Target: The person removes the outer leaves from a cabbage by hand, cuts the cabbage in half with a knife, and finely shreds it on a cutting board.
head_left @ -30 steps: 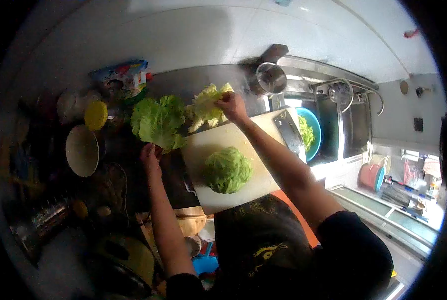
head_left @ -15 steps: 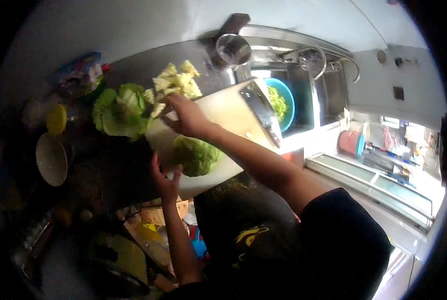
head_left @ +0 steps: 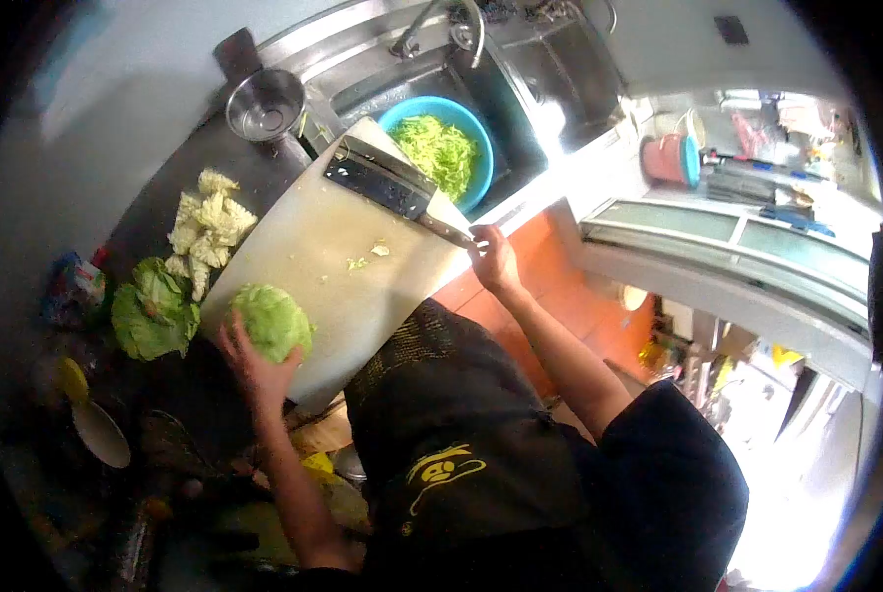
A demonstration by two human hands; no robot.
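A trimmed green cabbage (head_left: 273,323) rests at the near left end of the white cutting board (head_left: 308,232). My left hand (head_left: 254,365) cups its left side, fingers curved against the leaves. Across the board's far right end lies a cleaver (head_left: 377,178) with a dark blade. My right hand (head_left: 496,261) is closed at the end of its handle, which sticks out past the board's edge. A few cabbage scraps (head_left: 357,263) lie in the middle of the board.
A blue basin (head_left: 486,148) of shredded cabbage (head_left: 439,158) sits in the metal sink (head_left: 372,94). Left of the board are pale leaf pieces (head_left: 204,232) and loose outer leaves (head_left: 155,311). A metal pot (head_left: 264,107) stands behind the board.
My right hand has moved from beside the pale leaves to the cleaver's handle. My left hand has come onto the cabbage from beside it. The view has turned and shifted.
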